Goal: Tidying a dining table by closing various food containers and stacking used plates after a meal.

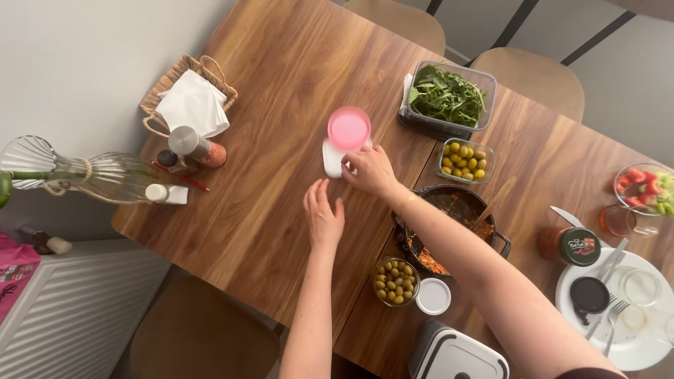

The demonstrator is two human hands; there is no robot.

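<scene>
My right hand (370, 170) pinches a small white lid (333, 157) that lies on the table (281, 91), touching the near side of a pink round tub (349, 128). My left hand (324, 214) hovers flat just near of it, fingers loosely spread, holding nothing.

Far right of the tub, a clear box (449, 98) holds green leaves, and just near of that a small clear dish (465, 160) holds green olives. A black pan (456, 224) with red-orange food sits under my right forearm. Near it a glass jar (395, 281) holds more olives, its white cap (434, 296) beside it. A wicker basket (188, 98) at the far left holds white napkins.

The table is dark wood with boards running lengthwise. A white radiator (63, 316) stands by the wall at left, and tan chairs (533, 77) stand at the far side.
</scene>
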